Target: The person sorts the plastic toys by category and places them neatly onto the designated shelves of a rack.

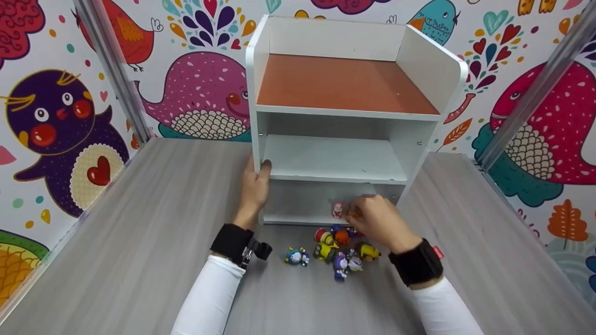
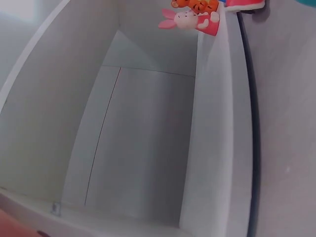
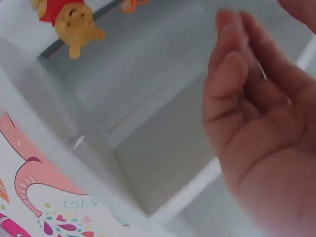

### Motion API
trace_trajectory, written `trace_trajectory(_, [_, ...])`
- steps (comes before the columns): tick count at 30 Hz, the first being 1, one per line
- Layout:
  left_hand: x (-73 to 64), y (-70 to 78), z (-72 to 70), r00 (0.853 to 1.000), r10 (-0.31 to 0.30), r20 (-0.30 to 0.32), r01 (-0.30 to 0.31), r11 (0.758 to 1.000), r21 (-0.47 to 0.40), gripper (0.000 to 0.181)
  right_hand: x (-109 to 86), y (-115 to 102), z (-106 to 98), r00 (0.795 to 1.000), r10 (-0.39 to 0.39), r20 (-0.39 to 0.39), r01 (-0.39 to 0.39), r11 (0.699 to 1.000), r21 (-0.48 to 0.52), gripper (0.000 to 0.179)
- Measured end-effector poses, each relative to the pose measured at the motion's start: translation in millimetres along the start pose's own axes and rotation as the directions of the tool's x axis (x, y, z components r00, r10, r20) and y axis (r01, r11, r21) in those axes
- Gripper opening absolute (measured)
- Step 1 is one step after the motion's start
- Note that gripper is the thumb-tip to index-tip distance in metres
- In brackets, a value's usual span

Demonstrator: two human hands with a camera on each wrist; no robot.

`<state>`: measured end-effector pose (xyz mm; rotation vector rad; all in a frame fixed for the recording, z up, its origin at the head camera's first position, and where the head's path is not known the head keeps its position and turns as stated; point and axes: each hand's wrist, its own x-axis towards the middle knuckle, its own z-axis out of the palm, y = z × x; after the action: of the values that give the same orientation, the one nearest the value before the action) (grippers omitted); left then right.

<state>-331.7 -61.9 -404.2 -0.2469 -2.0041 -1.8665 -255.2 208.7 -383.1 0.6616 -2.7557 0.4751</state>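
My left hand (image 1: 255, 188) grips the left side panel of a white shelf unit (image 1: 326, 178), thumb at its front edge. In the left wrist view only a sliver of that hand shows, at the lower left corner. My right hand (image 1: 381, 219) is at the bottom shelf, its fingers loosely bent and nothing visible between them in the right wrist view. Beside its fingertips, a pink piglet figurine (image 1: 337, 209) and an orange tiger figurine (image 2: 200, 5) stand near the bottom shelf's front edge. A yellow bear figurine (image 3: 76, 27) in red appears in the right wrist view.
Several small figurines lie on the grey floor before the unit, among them a yellow one (image 1: 369, 251) and a purple one (image 1: 340, 265). A blue-and-white figurine (image 1: 296, 256) lies apart to the left. Patterned walls (image 1: 200, 88) stand behind and at both sides.
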Motion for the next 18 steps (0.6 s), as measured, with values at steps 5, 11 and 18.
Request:
trace_trajectory(5, [-1.9, 0.0, 1.1, 1.0, -0.011, 0.009, 0.011, 1.0, 0.01, 0.055, -11.8, 10.5, -6.7, 0.995, -0.017, 0.099, 0.015, 1.0, 0.023, 0.007])
trace_trajectory(11, [-2.0, 1.0, -1.3, 0.999, -0.03, 0.012, 0.029, 0.999, 0.031, 0.055, -15.5, 20.3, -11.8, 0.966, -0.069, 0.249, 0.049, 0.995, 0.083, 0.012])
trace_trajectory(18, [-1.1, 1.8, -1.4, 0.999, -0.038, 0.015, 0.038, 0.999, 0.03, 0.055, -16.5, 20.9, -3.1, 0.944, -0.024, 0.33, 0.017, 1.0, 0.025, 0.017])
